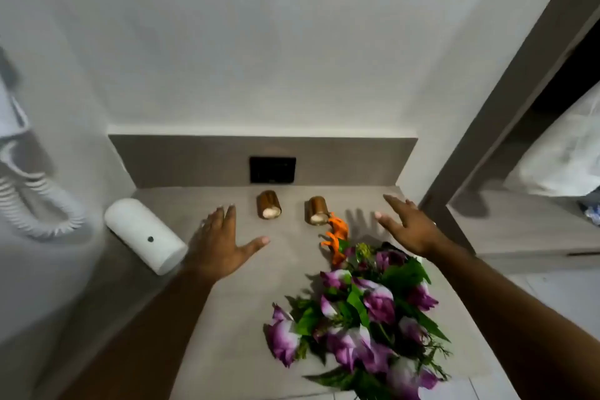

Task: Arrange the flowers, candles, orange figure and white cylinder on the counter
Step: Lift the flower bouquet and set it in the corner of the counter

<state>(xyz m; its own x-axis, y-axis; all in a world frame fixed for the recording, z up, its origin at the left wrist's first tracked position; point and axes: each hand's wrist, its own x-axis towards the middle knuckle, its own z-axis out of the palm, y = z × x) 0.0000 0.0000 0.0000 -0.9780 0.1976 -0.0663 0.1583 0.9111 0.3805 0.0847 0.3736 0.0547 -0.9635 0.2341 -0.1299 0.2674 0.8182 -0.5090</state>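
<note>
A bunch of purple and white flowers (363, 318) with green leaves lies on the grey counter (246, 295) at the near right. An orange figure (337, 237) lies just beyond the blooms. Two copper-coloured candles (268, 204) (317, 210) lie on their sides near the back wall. A white cylinder (144, 234) with a small dark dot lies on its side at the left. My left hand (224, 240) hovers flat, fingers spread, between the cylinder and the left candle. My right hand (409, 224) is spread open to the right of the figure. Neither holds anything.
A black socket plate (272, 169) sits in the grey backsplash behind the candles. A white coiled hose (35, 201) hangs on the wall at the left. A grey door frame (506, 101) borders the counter on the right, with white bedding (565, 156) beyond it.
</note>
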